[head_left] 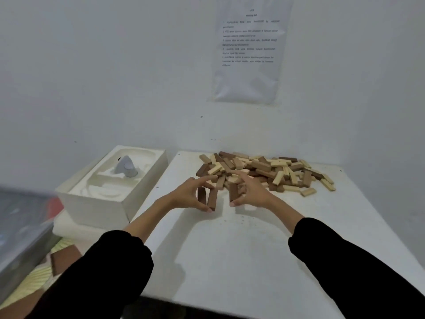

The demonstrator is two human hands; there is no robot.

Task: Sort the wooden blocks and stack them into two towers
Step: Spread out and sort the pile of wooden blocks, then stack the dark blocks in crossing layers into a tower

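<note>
White walls met at a corner behind a white bench [230, 261], and a printed sheet [248, 54] hung on the wall above the pile of wooden blocks [264, 171]. That pile lay at the far side of the bench, pale and dark pieces mixed and lying every way, so sorting had barely begun and no tower stood yet.

Just in front of the pile, on its near left edge, the left hand [188, 194] pinched two dark brown blocks [212, 199] between thumb and fingers, both held on end and close together. Beside it, also in front of the pile, the right hand [253, 192] gripped a third dark brown block [233, 192] upright in the same way. All three were of the dark wood, which suggested one colour was being drawn out first. Holding them upright and side by side probably served to square them into a layer on the bare bench nearer the person.

Left of the pile, off the bench, sat a white foam box [103, 203] with a grey object [126, 168] in its hollow.
</note>
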